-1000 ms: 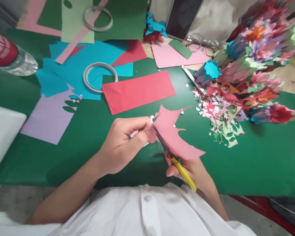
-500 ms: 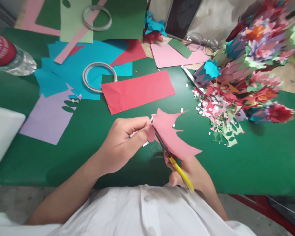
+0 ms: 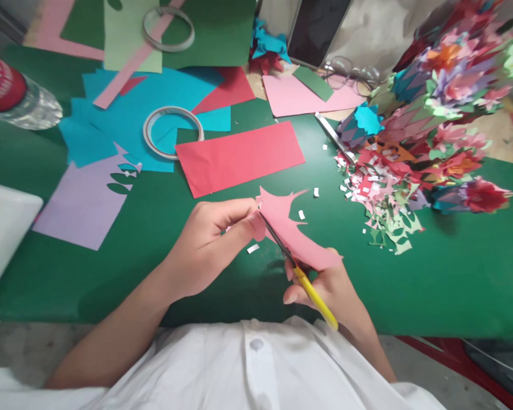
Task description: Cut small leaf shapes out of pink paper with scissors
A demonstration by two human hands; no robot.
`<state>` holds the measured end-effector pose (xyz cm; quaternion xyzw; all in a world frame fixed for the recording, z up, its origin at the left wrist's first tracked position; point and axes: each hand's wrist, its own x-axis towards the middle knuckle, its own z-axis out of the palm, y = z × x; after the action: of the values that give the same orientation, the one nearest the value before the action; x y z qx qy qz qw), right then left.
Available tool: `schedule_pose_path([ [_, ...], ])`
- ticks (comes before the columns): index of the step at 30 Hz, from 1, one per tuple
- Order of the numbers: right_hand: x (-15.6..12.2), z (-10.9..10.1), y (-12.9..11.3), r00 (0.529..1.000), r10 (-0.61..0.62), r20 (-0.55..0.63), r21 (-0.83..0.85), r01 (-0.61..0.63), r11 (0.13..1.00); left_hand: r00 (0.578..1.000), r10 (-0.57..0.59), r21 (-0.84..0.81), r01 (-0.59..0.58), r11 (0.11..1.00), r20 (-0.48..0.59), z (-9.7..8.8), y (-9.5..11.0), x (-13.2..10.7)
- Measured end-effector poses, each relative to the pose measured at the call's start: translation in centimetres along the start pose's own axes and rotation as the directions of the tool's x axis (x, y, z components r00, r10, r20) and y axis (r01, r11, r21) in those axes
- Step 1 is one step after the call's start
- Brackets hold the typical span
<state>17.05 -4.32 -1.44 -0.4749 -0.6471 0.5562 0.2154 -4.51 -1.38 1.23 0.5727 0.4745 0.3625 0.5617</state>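
My left hand [image 3: 220, 245] is closed, pinching the left end of a jagged piece of pink paper [image 3: 288, 213] between thumb and fingers. In my right hand [image 3: 325, 290] is a pair of scissors [image 3: 312, 293] with yellow handles, its dark blades lying along the pink paper and pointing at my left fingertips. The paper's upper edge has several pointed spikes; its right end lies over my right fingers. A red paper rectangle [image 3: 239, 159] rests on the table just beyond my hands. Small white scraps [image 3: 301, 214] are scattered close by.
Blue paper sheets [image 3: 111, 131], a lilac sheet [image 3: 83, 208] and a tape roll [image 3: 147, 134] lie at left, near a bottle [image 3: 21, 94]. To the right are paper scraps [image 3: 393, 210], a metal-coloured cutter [image 3: 334, 136] and paper flowers [image 3: 453, 85]. Glasses [image 3: 340, 71] sit at the back.
The pink paper has shifted left and turned slightly, along with the scissor blades. My left hand has moved a little to the left. My right thumb has moved away from the yellow handle.
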Motion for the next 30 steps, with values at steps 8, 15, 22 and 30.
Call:
schedule_pose_path([
  [8, -0.1, 0.1, 0.5, 0.999, -0.023, -0.044, 0.044, 0.025, 0.999, 1.0, -0.004, -0.012, 0.004, 1.0, 0.008, -0.1, -0.2, -0.1],
  [15, -0.5, -0.2, 0.9, 0.994, -0.03, -0.109, 0.105, 0.041, 0.994, 0.997, -0.054, -0.047, 0.057, 0.997, 0.053, -0.4, 0.1, 0.1],
  [22, -0.4, -0.2, 0.8, 0.981, -0.083, -0.174, 0.06, 0.094, 0.994, 0.988, -0.149, 0.38, 0.122, 0.917, 0.042, -2.2, 0.3, 0.4],
  [30, -0.3, -0.3, 0.8, 0.959, -0.114, -0.261, 0.037, 0.128, 0.991, 0.968, -0.195, 0.718, 0.247, 0.651, -0.156, -3.2, -1.3, 1.1],
])
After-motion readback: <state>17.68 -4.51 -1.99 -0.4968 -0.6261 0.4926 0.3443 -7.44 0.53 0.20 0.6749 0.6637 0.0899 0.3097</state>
